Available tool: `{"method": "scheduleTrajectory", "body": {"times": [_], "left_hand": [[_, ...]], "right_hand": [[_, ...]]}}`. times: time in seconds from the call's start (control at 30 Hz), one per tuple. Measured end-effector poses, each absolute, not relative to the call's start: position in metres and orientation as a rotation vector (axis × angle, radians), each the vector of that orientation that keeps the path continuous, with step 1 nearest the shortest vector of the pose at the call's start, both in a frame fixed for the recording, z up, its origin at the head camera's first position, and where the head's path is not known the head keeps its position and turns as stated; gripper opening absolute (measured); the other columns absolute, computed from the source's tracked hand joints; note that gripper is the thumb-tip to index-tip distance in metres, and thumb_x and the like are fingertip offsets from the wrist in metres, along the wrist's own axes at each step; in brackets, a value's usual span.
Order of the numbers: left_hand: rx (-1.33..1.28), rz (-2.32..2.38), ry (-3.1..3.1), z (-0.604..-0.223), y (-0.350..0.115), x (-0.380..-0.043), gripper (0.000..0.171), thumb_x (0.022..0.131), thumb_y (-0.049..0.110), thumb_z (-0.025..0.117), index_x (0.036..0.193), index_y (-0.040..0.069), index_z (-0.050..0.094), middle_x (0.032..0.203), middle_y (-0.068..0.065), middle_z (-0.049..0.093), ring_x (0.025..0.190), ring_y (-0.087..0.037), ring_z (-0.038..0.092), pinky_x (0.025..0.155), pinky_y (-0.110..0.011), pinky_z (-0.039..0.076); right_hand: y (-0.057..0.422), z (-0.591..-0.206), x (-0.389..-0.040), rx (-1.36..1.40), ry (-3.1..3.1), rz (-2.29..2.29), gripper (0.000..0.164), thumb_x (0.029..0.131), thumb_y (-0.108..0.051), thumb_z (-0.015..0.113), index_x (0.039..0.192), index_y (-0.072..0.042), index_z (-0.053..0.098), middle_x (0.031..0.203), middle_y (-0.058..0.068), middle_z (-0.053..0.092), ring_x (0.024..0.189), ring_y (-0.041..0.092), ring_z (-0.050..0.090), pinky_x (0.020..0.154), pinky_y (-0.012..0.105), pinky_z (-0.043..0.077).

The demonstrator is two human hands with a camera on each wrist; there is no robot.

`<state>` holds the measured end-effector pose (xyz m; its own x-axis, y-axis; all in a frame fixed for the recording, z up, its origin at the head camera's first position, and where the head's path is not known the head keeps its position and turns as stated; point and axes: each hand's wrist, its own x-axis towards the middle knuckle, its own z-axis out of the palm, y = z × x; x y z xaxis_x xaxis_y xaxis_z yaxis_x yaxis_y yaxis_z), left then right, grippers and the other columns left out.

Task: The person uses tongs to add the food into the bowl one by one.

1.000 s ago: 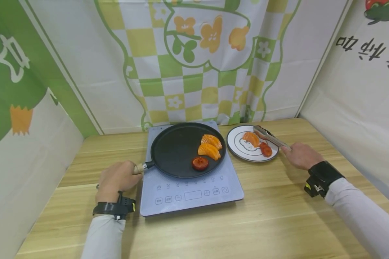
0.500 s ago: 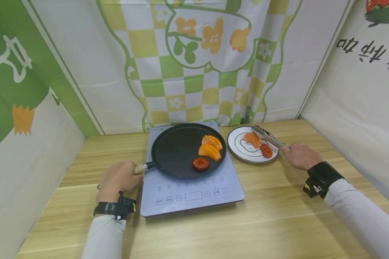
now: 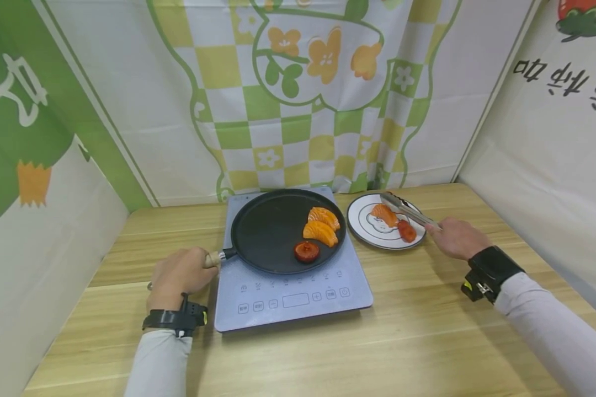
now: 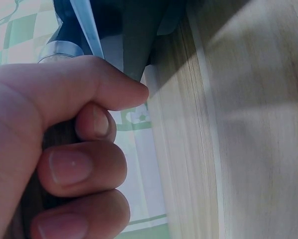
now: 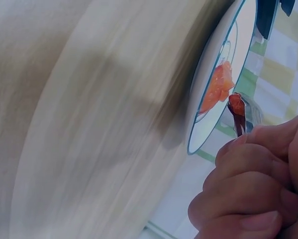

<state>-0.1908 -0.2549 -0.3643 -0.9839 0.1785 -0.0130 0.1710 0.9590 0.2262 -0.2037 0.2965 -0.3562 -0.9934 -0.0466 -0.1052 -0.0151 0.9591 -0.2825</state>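
Note:
My left hand (image 3: pixel 177 275) grips the wooden handle (image 3: pixel 211 259) of a flat black pan (image 3: pixel 268 226); its curled fingers (image 4: pixel 84 164) fill the left wrist view. Two orange salmon-like slices (image 3: pixel 320 232) and a dark red round piece (image 3: pixel 306 251) lie at the pan's right side. In my right hand (image 3: pixel 458 238) are metal tongs (image 3: pixel 411 212), reaching over the far right of a white plate (image 3: pixel 365 232). A dark red piece (image 5: pixel 236 104) shows at the tongs' tips in the right wrist view. An orange slice (image 3: pixel 384 215) and a red piece (image 3: pixel 406 231) lie on the plate.
The pan stands on a grey induction cooker (image 3: pixel 298 317) with touch buttons along its front. All of it is on a wooden table (image 3: pixel 402 342). A patterned curtain (image 3: pixel 298 127) hangs right behind, and printed cloth walls close off both sides.
My right hand and the tongs have shifted slightly left over the plate. The left hand, the pan and the food in it stay in place.

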Motion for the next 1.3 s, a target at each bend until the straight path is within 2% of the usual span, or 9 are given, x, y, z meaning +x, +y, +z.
{"method": "scheduleTrajectory", "body": {"times": [1.3], "left_hand": [[0.261, 0.365, 3.064, -0.365, -0.257, -0.192, 0.032, 0.086, 0.036, 0.059, 0.065, 0.017, 0.047, 0.062, 0.000, 0.046, 0.058, -0.019, 0.044, 0.052, -0.036, 0.033]], "right_hand": [[0.266, -0.346, -0.209, -0.123, 3.045, -0.445, 0.052, 0.100, -0.052, 0.027, 0.073, -0.013, 0.047, 0.062, 0.001, 0.042, 0.053, 0.017, 0.041, 0.047, 0.032, 0.031]]}}
